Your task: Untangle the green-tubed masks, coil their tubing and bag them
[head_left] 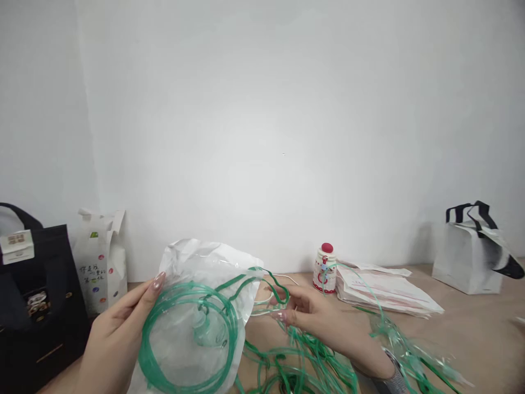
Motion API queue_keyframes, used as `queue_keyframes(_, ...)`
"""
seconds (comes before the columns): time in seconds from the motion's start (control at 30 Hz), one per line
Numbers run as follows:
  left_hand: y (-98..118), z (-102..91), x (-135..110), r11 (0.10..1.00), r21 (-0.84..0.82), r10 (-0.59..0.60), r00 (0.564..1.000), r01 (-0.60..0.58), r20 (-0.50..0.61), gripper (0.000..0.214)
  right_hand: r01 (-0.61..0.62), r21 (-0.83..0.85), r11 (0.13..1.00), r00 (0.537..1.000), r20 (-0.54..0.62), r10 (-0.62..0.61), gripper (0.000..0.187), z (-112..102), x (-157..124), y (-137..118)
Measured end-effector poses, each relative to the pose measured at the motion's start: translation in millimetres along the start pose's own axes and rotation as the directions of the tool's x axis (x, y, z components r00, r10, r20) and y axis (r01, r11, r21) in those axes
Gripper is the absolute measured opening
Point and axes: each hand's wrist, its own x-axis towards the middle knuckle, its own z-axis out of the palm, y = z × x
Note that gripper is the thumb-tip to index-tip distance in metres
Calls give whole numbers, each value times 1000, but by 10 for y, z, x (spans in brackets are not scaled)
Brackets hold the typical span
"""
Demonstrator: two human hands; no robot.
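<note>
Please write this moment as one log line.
left hand: holds plastic bag, coiled green tubing inside | right hand: at green strap | table: loose green tubes

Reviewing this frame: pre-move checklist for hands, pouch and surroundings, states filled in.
1. Left hand gripping pouch: ok, held at one edge.
2. Coiled tubing inside pouch: ok.
3. Green strap wholly inside: not ok, part extends past the edge.
4. Right hand holding strap: cannot tell, grip unclear.
5. Loose tubing apart from pouch: cannot tell, they overlap in view.
6. Bottle upright: ok.
</note>
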Motion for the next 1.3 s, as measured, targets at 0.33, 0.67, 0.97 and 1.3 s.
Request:
queue_keyframes(0.33,83,137,-75,998,66,-2,991,-6,132,40,20,256,966,975,-221,38,27,-49,13,-75)
queue_keyframes(0.67,4,201,-150,970,143,113,889,-195,444,27,157,76,985,967,-215,-138,23,55,-67,-171)
queue_keyframes(0.97,117,347,-381,832,123,255,569,-541,782,26,221,-241,945,972,135,-193,25,295,-124,-244)
queue_keyframes(1.3,-56,272,-283,942,126,204,829,-311,520,24,275,-123,954,912,-282,-299,19,200,-182,-258)
